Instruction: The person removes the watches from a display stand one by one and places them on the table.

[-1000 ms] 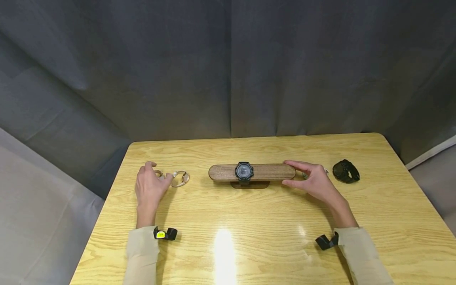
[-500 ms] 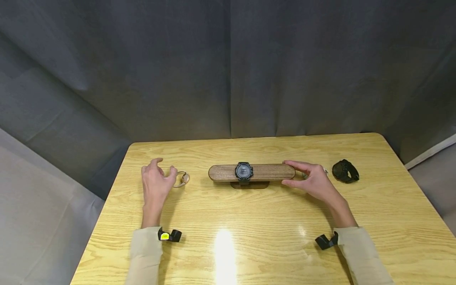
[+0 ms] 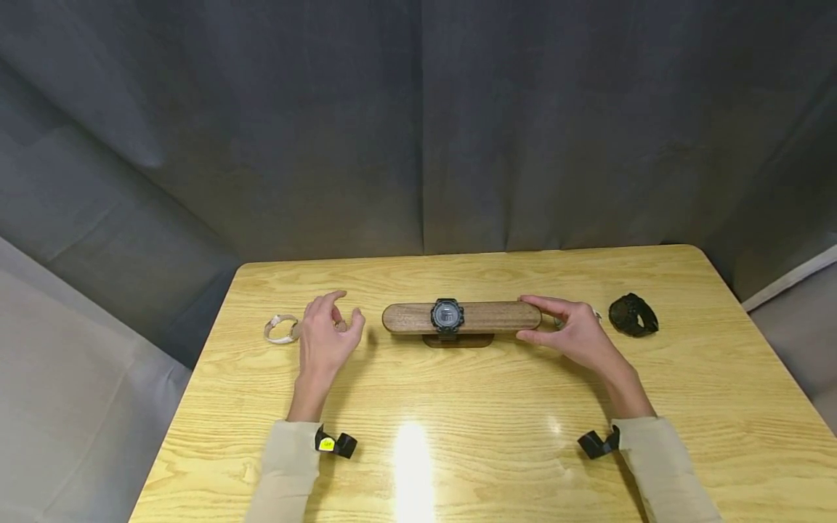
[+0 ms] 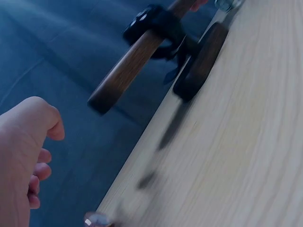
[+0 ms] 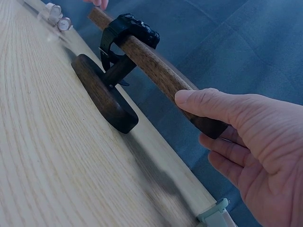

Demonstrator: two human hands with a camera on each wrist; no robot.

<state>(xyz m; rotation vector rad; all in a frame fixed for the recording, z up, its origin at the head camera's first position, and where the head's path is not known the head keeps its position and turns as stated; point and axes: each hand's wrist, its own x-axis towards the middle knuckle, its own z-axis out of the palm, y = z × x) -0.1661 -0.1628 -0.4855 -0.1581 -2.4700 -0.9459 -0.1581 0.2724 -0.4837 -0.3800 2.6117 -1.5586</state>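
Observation:
A wooden watch stand [image 3: 405,318] has a long rounded bar on a low base. A black digital watch [image 3: 447,314] is strapped round its bar. My right hand [image 3: 578,330] grips the bar's right end, thumb on the near side, as the right wrist view shows. My left hand [image 3: 325,335] hovers left of the stand, thumb and forefinger spread, nothing held. A small round-faced watch [image 3: 341,326] lies behind it, mostly hidden, its face [image 4: 97,219] at the lower edge of the left wrist view. A light-banded watch [image 3: 281,329] lies left of that hand.
A chunky black watch [image 3: 633,314] lies on the table right of my right hand. Behind that hand is a mint-coloured watch [image 5: 215,213], partly hidden. The wooden table [image 3: 484,414] ends at a dark grey curtain [image 3: 418,145].
My left hand has moved right, from over the light-banded watch past the round-faced one, towards the stand. The light-banded watch is uncovered. My right hand stays on the bar.

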